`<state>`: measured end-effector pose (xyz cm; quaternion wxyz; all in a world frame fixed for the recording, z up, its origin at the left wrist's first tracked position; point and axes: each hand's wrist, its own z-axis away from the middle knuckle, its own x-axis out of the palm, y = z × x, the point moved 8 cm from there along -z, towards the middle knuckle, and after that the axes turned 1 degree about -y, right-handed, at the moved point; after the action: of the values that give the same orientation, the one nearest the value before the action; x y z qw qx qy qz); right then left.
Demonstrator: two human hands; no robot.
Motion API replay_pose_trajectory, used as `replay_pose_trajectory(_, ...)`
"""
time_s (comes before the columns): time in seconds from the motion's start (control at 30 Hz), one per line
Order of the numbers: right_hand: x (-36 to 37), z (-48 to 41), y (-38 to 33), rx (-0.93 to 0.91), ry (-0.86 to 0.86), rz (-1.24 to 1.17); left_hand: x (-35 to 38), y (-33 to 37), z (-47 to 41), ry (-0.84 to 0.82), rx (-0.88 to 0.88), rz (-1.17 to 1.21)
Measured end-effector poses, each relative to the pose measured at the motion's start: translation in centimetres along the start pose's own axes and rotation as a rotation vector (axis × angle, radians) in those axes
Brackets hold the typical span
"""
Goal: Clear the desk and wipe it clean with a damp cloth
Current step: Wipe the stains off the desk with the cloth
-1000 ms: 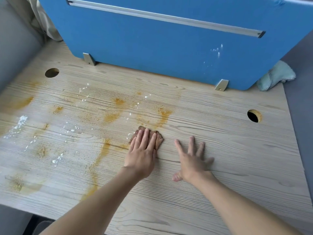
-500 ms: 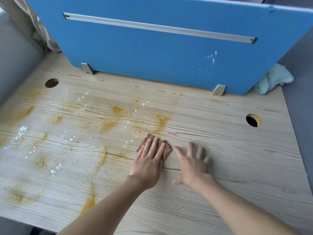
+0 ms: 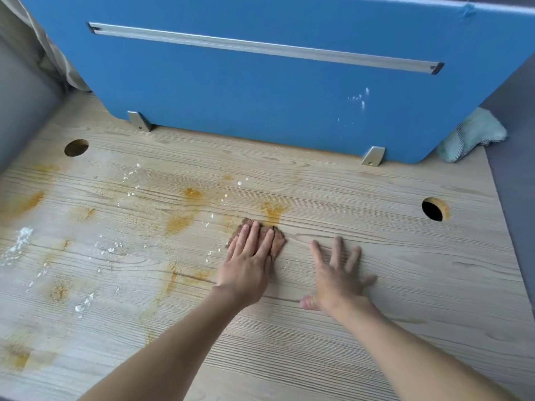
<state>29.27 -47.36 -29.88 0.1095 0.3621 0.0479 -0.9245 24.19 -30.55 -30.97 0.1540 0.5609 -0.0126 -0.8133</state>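
Pressing flat on a small brown cloth [image 3: 277, 238], the left hand [image 3: 247, 267] is lying with fingers straight and close together, pinning the cloth to the counter [image 3: 390, 256] near its middle; only the cloth's far and right edges are showing past the fingertips. The right hand [image 3: 337, 277] is resting palm down just beside it, fingers spread wide, holding nothing.

The counter is a pale wood-grain top, and its left half is lying under a mess: orange-yellow powder stains [image 3: 273, 211] are smearing across the grain in patches, one of them touching the far edge of the cloth, and white crumbs [image 3: 23, 237] are scattering among them, thickest near the left edge. The right half is looking clean. Two round cable holes are sitting in the top, one far left [image 3: 76, 147] and one far right [image 3: 433, 209].

A blue divider panel [image 3: 260, 91] is standing along the back edge on two metal brackets [image 3: 373, 155], a grey metal rail [image 3: 260, 49] is running across its face, and a few white specks are clinging to it on the right. A pale green rag [image 3: 472, 136] is lying bunched at the back right corner, touching the panel's end. Beige fabric is hanging at the far left, above a grey side wall. No writing or label is showing anywhere that I can read.
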Motion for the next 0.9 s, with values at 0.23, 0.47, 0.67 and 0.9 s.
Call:
replay_pose_trajectory(0.23, 0.0, -0.1, 0.0, 0.004, -0.009, -0.008, 0.0, 1.3, 0.6, -0.021, 0.080, -0.058)
replay_pose_trajectory(0.47, 0.1, -0.1, 0.2, -0.005, 0.000, 0.004, -0.5, 2.3, -1.7, 0.022, -0.079, 0.027)
replay_pose_trajectory(0.67, -2.6, -2.0, 0.5, -0.053, 0.057, -0.017, -0.8, 2.2, -2.0, 0.024, 0.034, 0.025)
replay_pose_trajectory(0.9, -2.7, -2.8, 0.1, -0.012, 0.005, -0.023, -0.6, 3.7, -3.0, 0.018, 0.028, -0.017)
